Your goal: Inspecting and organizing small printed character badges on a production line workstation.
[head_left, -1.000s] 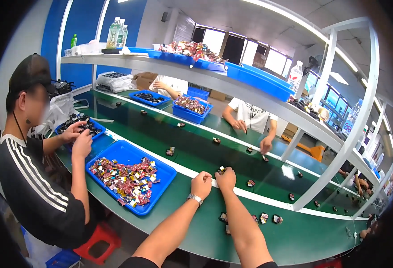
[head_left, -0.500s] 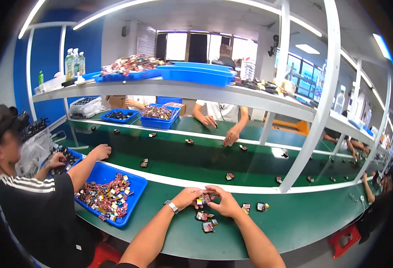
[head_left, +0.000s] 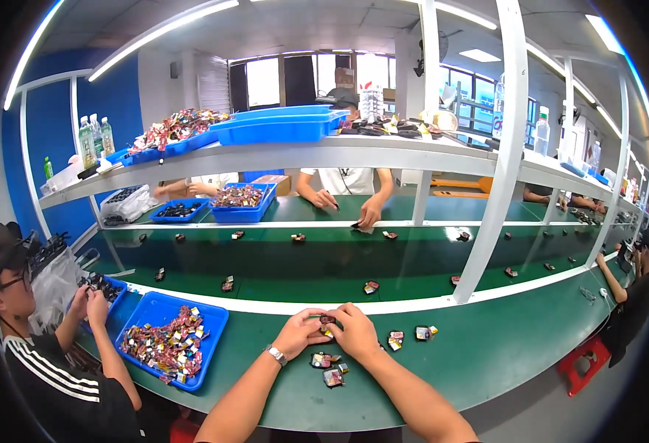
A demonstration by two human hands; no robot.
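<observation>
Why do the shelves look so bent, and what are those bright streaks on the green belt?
In the head view, the fisheye lens bows the white shelf and posts toward a black rim; ceiling lights and windows glare off the glossy green belt; the small part between the left hand and right hand is too tiny for detail.
</observation>
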